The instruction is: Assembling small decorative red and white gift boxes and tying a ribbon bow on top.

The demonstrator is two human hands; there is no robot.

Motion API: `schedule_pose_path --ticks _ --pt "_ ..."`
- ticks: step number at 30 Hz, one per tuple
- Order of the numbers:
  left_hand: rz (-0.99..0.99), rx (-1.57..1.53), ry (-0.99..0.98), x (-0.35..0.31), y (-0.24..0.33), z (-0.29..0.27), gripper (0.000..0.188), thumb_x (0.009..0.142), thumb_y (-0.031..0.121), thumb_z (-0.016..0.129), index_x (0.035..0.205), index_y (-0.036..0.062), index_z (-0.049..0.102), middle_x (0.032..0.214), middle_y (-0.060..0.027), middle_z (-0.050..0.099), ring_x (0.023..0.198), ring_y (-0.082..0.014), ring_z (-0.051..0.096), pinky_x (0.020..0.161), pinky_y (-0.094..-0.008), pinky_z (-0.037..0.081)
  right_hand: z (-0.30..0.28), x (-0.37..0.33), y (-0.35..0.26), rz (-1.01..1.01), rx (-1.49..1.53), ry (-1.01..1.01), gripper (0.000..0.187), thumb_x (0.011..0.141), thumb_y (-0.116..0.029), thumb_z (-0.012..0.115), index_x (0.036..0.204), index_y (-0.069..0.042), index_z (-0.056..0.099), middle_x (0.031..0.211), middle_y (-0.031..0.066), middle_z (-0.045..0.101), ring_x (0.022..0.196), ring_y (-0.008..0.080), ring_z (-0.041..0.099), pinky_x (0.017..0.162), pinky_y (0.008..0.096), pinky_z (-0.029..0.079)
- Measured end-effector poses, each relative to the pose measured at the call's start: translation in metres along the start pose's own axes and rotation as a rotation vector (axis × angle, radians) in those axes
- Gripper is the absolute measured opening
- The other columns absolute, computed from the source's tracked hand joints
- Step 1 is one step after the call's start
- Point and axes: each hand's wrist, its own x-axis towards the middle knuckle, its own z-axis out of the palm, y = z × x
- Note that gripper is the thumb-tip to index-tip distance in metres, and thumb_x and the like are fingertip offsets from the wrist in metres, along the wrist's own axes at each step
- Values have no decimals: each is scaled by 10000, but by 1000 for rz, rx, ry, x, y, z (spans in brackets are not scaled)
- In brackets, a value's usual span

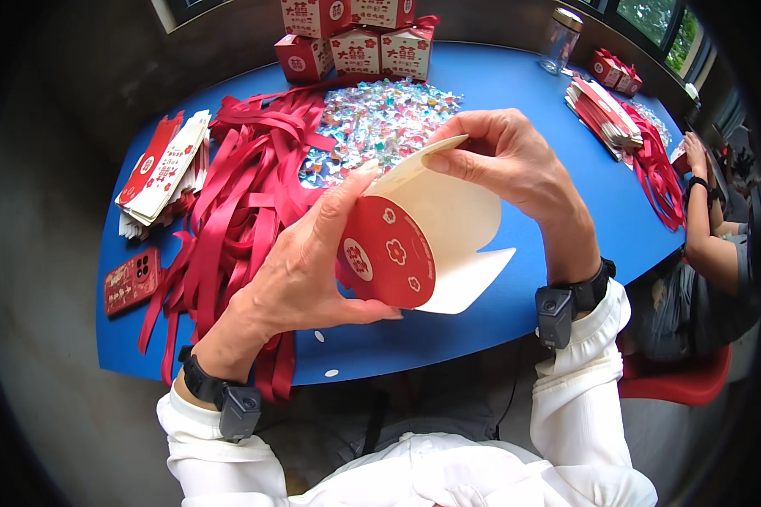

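A partly folded red and cream paper gift box [414, 262] is held up in front of me, its flaps standing apart and its inside showing. My left hand [304, 266] grips its red, flower-printed side, thumb along the top and fingers below. With thumb and forefinger, my right hand [511, 165] pinches the tip of the upper cream flap. Left of the box lies a large heap of red ribbons [237, 211]. Behind it spreads a pile of shiny, clear-and-coloured wrapped pieces [380, 114], too small to make out exactly.
Flat box blanks [165, 169] and a red phone [132, 281] lie on the blue table's [482, 80] left. Finished boxes [355, 51] are stacked at the back. A lidded jar [560, 40], more blanks [604, 114] and ribbons [655, 173] stand right, beside another person's arm [702, 203].
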Motion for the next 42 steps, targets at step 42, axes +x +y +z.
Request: schedule_pose_path --ticks 42 --pt "111 91 431 13 -4 -4 586 822 349 821 1283 85 574 1440 -189 377 1387 -388 374 1138 -517 337 12 -19 -21 -68 52 -182 101 969 -58 642 1035 6 685 754 70 687 536 80 601 481 241 492"
